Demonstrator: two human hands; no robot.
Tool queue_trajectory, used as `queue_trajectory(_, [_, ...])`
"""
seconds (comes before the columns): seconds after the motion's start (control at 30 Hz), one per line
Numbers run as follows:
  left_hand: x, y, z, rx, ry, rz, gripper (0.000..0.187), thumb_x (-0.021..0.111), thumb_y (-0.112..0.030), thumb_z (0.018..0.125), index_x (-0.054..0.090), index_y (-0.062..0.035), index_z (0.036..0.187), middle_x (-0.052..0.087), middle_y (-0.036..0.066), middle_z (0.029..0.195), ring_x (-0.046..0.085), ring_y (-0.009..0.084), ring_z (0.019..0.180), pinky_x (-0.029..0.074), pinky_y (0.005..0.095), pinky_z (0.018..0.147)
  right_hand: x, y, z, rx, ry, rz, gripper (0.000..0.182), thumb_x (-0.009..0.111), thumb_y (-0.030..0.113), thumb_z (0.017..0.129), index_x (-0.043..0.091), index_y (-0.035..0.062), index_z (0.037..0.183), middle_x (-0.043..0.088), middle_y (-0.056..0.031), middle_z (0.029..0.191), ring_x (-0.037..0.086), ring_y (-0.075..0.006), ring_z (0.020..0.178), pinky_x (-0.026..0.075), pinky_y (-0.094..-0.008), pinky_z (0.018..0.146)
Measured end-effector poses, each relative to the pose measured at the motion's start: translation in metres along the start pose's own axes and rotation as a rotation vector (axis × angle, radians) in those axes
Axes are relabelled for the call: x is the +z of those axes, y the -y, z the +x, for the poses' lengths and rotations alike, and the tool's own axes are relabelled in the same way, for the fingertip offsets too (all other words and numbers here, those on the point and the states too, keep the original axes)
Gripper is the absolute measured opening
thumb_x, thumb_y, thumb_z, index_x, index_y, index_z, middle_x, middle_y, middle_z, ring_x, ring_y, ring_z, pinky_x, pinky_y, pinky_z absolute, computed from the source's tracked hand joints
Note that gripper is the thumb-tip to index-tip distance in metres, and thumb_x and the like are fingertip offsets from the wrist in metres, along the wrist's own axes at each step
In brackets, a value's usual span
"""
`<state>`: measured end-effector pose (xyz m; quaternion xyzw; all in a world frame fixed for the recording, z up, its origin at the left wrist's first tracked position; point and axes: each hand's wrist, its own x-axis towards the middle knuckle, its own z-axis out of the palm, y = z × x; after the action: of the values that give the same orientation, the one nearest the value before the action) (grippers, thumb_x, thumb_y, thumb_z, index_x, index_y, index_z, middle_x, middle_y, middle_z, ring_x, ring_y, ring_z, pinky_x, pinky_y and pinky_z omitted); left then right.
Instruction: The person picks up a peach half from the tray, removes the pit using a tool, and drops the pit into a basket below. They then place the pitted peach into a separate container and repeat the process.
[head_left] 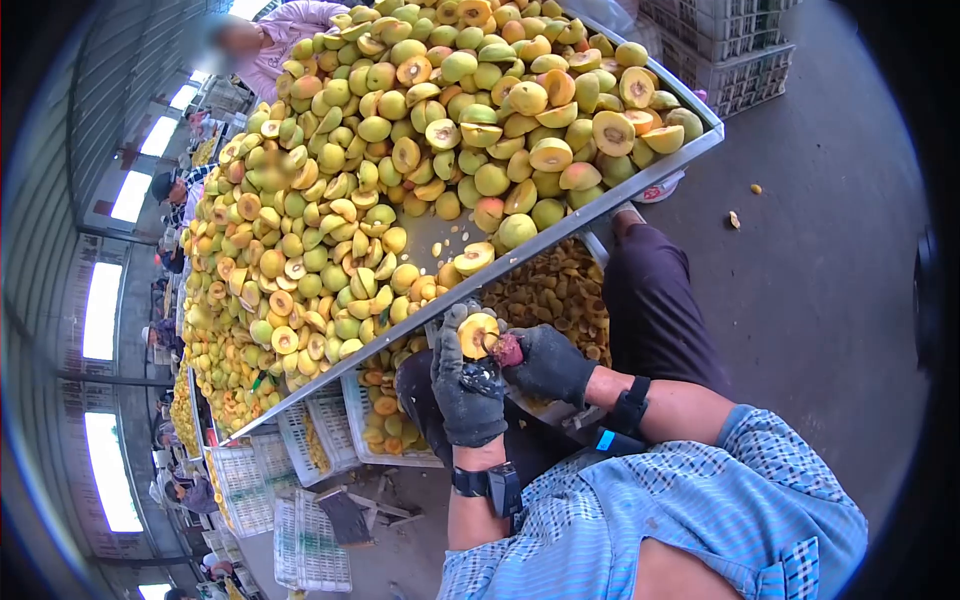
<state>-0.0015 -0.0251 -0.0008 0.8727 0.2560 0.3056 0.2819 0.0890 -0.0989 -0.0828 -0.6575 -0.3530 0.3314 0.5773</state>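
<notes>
My left hand [468, 400], in a dark grey work glove, is closed around a peach half [477, 335] with its cut yellow face turned up. In my right hand [552, 366], gloved the same way, is a small tool with a reddish, rough-looking handle [508, 350]. Its thin working end meets the middle of the peach half; what kind of tip it has is too small to tell. Both hands are just below the metal rim of a sorting table [590, 212], heaped with whole and halved peaches [400, 130].
Under the table edge is a container of brown peach pits [555, 290]. A white crate of peach halves [385, 425] stands by my knee. Plastic crates [312, 540] lie at lower left, and stacked crates [735, 60] stand at upper right. A co-worker [285, 40] is across the table.
</notes>
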Motion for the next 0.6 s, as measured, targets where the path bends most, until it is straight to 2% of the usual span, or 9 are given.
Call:
queue_trajectory(0.13, [0.014, 0.005, 0.007, -0.082, -0.025, -0.231, 0.031, 0.056, -0.017, 0.102, 0.064, 0.0011, 0.126, 0.071, 0.016, 0.114, 0.069, 0.0266, 0.104, 0.053, 0.0393, 0.097, -0.011, 0.007, 0.003, -0.011, -0.028, 0.078, 0.027, 0.072, 0.027, 0.091, 0.07, 0.002, 0.101, 0.072, -0.0169, 0.086, 0.07, -0.028, 0.076, 0.053, -0.0385, 0.073])
queue_trajectory(0.27, [0.025, 0.003, 0.01, 0.185, -0.099, 0.123, 0.029, 0.064, -0.014, 0.097, 0.067, 0.001, 0.121, 0.075, 0.017, 0.104, 0.072, 0.0276, 0.097, 0.054, 0.0391, 0.092, -0.012, 0.007, 0.004, 0.013, -0.012, 0.169, 0.031, 0.074, 0.028, 0.091, 0.069, 0.0004, 0.104, 0.074, -0.0148, 0.089, 0.068, -0.016, 0.077, 0.053, -0.0364, 0.074])
queue_trajectory(0.33, [0.025, -0.003, 0.011, -0.558, -0.155, -0.874, 0.029, 0.065, -0.013, 0.094, 0.066, 0.0, 0.12, 0.074, 0.016, 0.106, 0.071, 0.0325, 0.094, 0.053, 0.0425, 0.088, -0.011, 0.005, 0.0, 0.006, -0.03, 0.2, 0.031, 0.072, 0.031, 0.092, 0.07, 0.0026, 0.106, 0.074, -0.0164, 0.092, 0.07, -0.0237, 0.081, 0.054, -0.0381, 0.075])
queue_trajectory(0.4, [0.02, -0.021, 0.016, -0.066, -0.079, -0.229, 0.027, 0.065, -0.011, 0.094, 0.066, -0.001, 0.119, 0.074, 0.016, 0.107, 0.07, 0.0355, 0.093, 0.053, 0.0422, 0.084, -0.011, 0.008, 0.0, -0.037, -0.041, 0.233, 0.032, 0.069, 0.033, 0.093, 0.072, 0.0047, 0.108, 0.074, -0.018, 0.096, 0.072, -0.0315, 0.085, 0.055, -0.0398, 0.076])
queue_trajectory(0.43, [0.019, -0.03, 0.017, -0.505, -0.091, -0.833, 0.038, 0.05, -0.032, 0.108, 0.063, 0.0014, 0.121, 0.065, 0.013, 0.116, 0.064, 0.0235, 0.109, 0.053, 0.0379, 0.098, -0.012, 0.011, 0.0, -0.088, -0.067, 0.316, 0.031, 0.073, 0.03, 0.091, 0.072, 0.0041, 0.107, 0.074, -0.0163, 0.095, 0.072, -0.0266, 0.083, 0.055, -0.0384, 0.075])
queue_trajectory(0.47, [0.02, -0.019, 0.015, -0.195, -0.055, -0.279, 0.037, 0.05, -0.031, 0.108, 0.064, 0.001, 0.121, 0.066, 0.012, 0.117, 0.064, 0.0237, 0.11, 0.052, 0.0387, 0.099, -0.013, 0.011, -0.001, -0.132, -0.089, 0.401, 0.03, 0.076, 0.028, 0.089, 0.072, 0.0034, 0.107, 0.075, -0.0145, 0.094, 0.071, -0.0217, 0.081, 0.055, -0.0369, 0.074])
queue_trajectory(0.5, [0.023, -0.011, 0.016, -0.284, -0.046, -0.541, 0.037, 0.05, -0.031, 0.108, 0.064, 0.0011, 0.12, 0.066, 0.011, 0.117, 0.064, 0.023, 0.111, 0.052, 0.0384, 0.099, -0.012, 0.006, 0.003, -0.135, -0.055, 0.374, 0.029, 0.08, 0.021, 0.086, 0.071, 0.0028, 0.106, 0.074, -0.012, 0.092, 0.067, -0.0133, 0.078, 0.055, -0.0346, 0.074])
queue_trajectory(0.53, [0.026, -0.005, 0.016, -0.372, -0.025, -0.808, 0.037, 0.05, -0.031, 0.108, 0.065, 0.0012, 0.12, 0.066, 0.011, 0.118, 0.063, 0.0223, 0.111, 0.052, 0.038, 0.1, -0.011, 0.003, 0.002, -0.15, -0.051, 0.377, 0.029, 0.08, 0.021, 0.086, 0.071, 0.0028, 0.106, 0.074, -0.012, 0.092, 0.067, -0.0133, 0.078, 0.055, -0.0346, 0.074])
queue_trajectory(0.6, [0.024, -0.011, 0.018, -0.374, -0.008, -0.824, 0.037, 0.05, -0.031, 0.109, 0.065, 0.0013, 0.119, 0.066, 0.01, 0.117, 0.063, 0.0211, 0.111, 0.051, 0.0371, 0.101, -0.016, 0.008, 0.0, -0.018, -0.006, 0.43, 0.027, 0.08, 0.019, 0.086, 0.071, 0.0014, 0.105, 0.074, -0.01, 0.089, 0.064, -0.0101, 0.078, 0.054, -0.0333, 0.074])
